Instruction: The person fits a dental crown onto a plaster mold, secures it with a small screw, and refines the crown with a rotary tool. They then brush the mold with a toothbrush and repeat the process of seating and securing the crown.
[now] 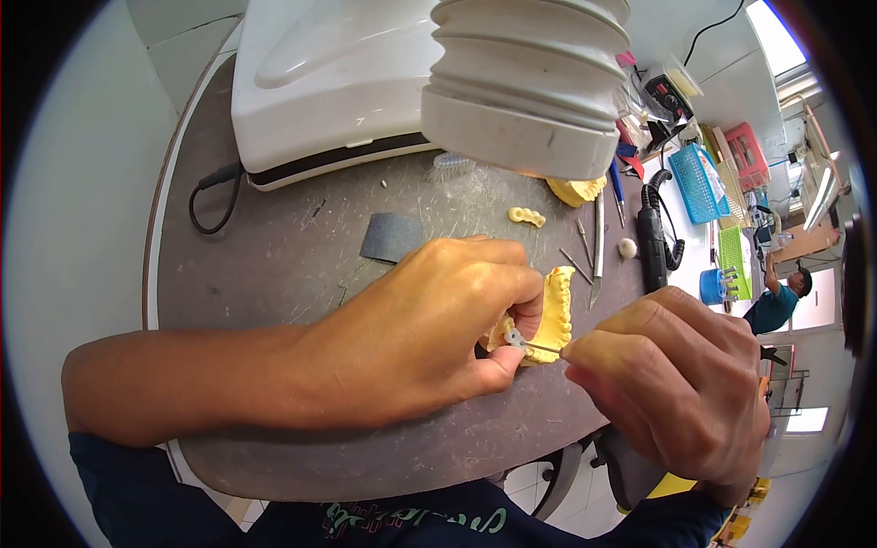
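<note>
My left hand (457, 315) holds a yellow dental cast (555, 315) on the grey worktop, its thumb and fingers closed around the cast's left part. Between those fingertips a small grey metal piece (514, 338) sits against the cast. To the right, my right hand (671, 374) pinches a thin metal tool (544, 348), whose tip reaches the metal piece. The tool's other end is hidden in the fingers. Behind my left hand lies a dark sheet of abrasive paper (391, 237). A small cream dental piece (526, 216) lies beyond the cast.
A ribbed suction hose (525, 100) hangs over the worktop (274, 265), beside a white machine (338, 82). Slim tools, a knife (598, 247) and a black handpiece (650, 242) lie to the right. Farther off are blue (699, 183) and green baskets (734, 260) and another person (778, 301).
</note>
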Demonstrator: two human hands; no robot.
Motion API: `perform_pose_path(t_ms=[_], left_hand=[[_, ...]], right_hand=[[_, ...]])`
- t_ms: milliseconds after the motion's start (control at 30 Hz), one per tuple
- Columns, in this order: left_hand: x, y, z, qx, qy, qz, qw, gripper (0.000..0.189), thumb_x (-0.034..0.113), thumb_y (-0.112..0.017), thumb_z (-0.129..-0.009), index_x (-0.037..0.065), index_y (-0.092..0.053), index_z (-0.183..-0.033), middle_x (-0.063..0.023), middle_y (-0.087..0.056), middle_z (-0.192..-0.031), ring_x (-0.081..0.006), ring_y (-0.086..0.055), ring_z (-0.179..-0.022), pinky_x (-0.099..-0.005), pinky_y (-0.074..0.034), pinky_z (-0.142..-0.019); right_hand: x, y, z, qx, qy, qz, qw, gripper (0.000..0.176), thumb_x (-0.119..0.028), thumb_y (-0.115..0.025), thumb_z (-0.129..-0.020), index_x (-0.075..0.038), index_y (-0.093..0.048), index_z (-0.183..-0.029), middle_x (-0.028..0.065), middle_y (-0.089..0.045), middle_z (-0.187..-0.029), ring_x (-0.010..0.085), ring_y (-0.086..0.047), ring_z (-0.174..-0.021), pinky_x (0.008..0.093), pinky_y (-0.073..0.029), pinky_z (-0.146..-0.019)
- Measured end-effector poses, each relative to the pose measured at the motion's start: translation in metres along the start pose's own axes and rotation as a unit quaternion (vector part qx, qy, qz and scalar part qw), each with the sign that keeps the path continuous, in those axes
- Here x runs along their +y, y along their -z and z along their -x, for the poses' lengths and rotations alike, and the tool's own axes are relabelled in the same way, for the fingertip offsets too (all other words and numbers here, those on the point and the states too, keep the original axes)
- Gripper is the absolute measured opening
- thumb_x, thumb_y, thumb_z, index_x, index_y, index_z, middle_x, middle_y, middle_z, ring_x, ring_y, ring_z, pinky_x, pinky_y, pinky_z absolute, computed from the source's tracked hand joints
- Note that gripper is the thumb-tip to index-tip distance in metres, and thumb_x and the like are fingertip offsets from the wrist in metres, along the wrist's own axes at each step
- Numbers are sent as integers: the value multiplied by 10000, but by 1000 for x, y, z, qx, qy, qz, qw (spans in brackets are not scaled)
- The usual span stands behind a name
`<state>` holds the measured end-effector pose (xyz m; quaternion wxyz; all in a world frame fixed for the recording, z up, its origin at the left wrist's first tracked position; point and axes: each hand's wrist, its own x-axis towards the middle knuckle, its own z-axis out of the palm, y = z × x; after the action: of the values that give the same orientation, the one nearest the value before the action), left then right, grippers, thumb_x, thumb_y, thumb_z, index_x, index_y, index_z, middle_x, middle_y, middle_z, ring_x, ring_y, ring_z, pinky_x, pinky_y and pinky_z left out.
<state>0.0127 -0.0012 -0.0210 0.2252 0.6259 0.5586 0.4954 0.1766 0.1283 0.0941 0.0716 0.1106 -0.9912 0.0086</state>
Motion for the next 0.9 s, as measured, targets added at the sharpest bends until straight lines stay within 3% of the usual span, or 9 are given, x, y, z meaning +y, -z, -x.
perform_pose_path(t_ms=[267, 500, 600, 767, 900], left_hand=[[0, 1, 0, -5, -1, 1, 1000, 187, 34, -742, -764, 0, -634, -912, -129, -618, -881, -303, -623, -804, -387, -500, -703], [1, 0, 0, -2, 1, 4, 1000, 190, 31, -744, -761, 1, -633, -912, -128, -617, -884, -306, -623, -810, -388, -501, -712], [1, 0, 0, -3, 2, 3, 1000, 193, 31, -745, -759, 0, -633, -913, -128, -618, -886, -307, -623, -813, -389, -502, -714], [0, 0, 0, -1, -5, -2, 1000, 196, 32, -749, -757, -1, -633, -912, -126, -620, -881, -304, -625, -809, -390, -503, -713], [0, 1, 0, -2, -1, 0, 1000, 196, 34, -752, -757, -1, -633, -909, -120, -618, -871, -297, -624, -797, -389, -500, -704]], right_hand=[[-1, 2, -2, 5, 13, -11, 1000, 294, -69, -812, -603, -44, -721, -882, 69, -655, -815, 228, -669, -689, 336, -540, -560], [2, 2, 0, -4, 32, -10, 999, 297, -106, -788, -586, -53, -727, -871, 61, -645, -830, 217, -663, -699, 324, -537, -565], [2, 0, 1, 6, 17, -11, 1000, 279, -123, -818, -614, -61, -724, -869, 63, -646, -833, 211, -656, -690, 330, -522, -560], [3, -9, 0, 39, -24, -7, 999, 263, -248, -881, -784, -69, -689, -806, 55, -642, -762, 199, -634, -650, 331, -490, -554], [3, -1, -1, 7, -66, 2, 998, 297, -299, -880, -801, -78, -682, -802, 39, -627, -700, 189, -625, -618, 326, -475, -540]])
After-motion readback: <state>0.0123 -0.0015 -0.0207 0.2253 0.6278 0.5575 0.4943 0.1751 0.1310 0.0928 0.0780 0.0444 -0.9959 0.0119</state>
